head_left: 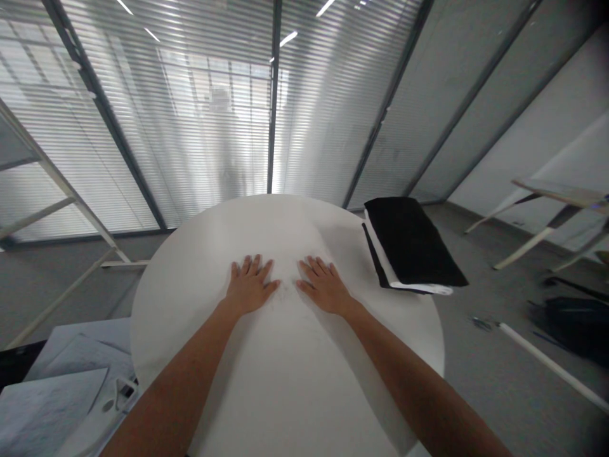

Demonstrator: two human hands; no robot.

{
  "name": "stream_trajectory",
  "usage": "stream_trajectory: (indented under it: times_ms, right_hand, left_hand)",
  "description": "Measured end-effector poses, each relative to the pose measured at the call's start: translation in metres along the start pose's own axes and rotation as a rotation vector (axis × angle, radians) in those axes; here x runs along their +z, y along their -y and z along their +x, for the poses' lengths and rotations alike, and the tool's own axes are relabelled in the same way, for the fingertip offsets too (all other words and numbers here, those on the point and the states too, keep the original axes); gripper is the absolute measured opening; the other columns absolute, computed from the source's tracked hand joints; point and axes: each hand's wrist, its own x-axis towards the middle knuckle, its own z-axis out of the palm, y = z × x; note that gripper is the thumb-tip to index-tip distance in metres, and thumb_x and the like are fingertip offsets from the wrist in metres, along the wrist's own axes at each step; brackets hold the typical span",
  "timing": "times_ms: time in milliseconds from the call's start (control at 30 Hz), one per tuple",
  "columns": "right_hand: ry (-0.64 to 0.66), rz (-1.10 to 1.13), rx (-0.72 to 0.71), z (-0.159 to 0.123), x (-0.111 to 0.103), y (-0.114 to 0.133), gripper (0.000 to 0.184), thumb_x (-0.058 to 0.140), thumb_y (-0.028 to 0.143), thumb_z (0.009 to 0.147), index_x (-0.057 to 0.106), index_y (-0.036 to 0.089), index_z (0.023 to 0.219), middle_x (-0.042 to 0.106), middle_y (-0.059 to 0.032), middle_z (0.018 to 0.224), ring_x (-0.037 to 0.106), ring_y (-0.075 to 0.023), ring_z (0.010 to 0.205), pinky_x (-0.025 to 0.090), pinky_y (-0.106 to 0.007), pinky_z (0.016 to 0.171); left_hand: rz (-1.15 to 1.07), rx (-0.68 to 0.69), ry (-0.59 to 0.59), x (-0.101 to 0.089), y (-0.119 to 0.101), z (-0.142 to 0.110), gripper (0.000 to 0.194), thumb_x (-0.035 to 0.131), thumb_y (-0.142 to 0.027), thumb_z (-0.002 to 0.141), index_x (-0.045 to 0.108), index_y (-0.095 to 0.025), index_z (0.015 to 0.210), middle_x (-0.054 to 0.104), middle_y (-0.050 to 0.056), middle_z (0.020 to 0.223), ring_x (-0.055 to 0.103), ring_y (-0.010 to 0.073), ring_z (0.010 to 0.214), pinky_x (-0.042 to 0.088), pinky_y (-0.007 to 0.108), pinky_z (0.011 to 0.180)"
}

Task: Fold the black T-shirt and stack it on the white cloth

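My left hand [249, 284] lies palm down on a round white table [285, 374], its fingers spread. A short gap to the right, my right hand [326, 285] rests flat the same way, fingers apart. Neither hand holds anything. Beyond my right hand, at the table's right edge, sits a folded stack of black and white cloth [412, 241]; its black top layer hangs slightly past the rim. My right hand does not touch it.
At lower left, papers [52, 400] lie beside a white object [118, 393] with a cut-out. A white metal frame [66, 184] stands on the left. Blinds [204, 139] cover the glass wall behind. On the right are a wooden-topped table [556, 190] and a dark blurred item [575, 324].
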Motion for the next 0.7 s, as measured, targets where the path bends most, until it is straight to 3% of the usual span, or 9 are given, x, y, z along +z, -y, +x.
stream_trajectory:
  times_ms: [700]
  right_hand:
    - [0.006, 0.006, 0.005, 0.0, -0.0005, -0.0004, 0.068, 0.019, 0.063, 0.095, 0.025, 0.026, 0.152, 0.019, -0.0057, 0.159, 0.015, -0.029, 0.146, 0.016, -0.052, 0.115]
  left_hand:
    - [-0.012, 0.0, 0.021, -0.0008, 0.001, 0.001, 0.074, 0.022, -0.071, 0.087, 0.028, -0.034, 0.15, 0.02, 0.006, 0.16, 0.011, 0.0361, 0.146, 0.006, 0.064, 0.113]
